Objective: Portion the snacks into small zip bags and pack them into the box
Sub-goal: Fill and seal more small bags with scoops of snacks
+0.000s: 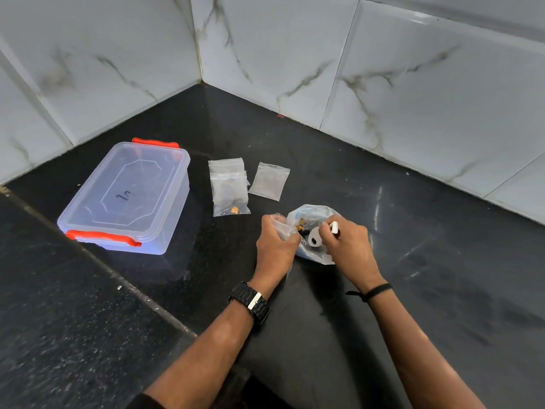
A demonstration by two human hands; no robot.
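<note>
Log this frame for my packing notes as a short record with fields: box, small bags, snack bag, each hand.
box: clear box with orange latches, lid on, left on the counter
filled bag: one small zip bag with snacks, right of the box
empty bag: one, flat, further right
snack bag: large bag, open, between the hands
left hand: holds a small bag at the large bag's mouth
right hand: pinches a white piece

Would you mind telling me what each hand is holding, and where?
Left hand pinches a small zip bag near its mouth; right hand holds a small white piece in its fingertips.
</note>
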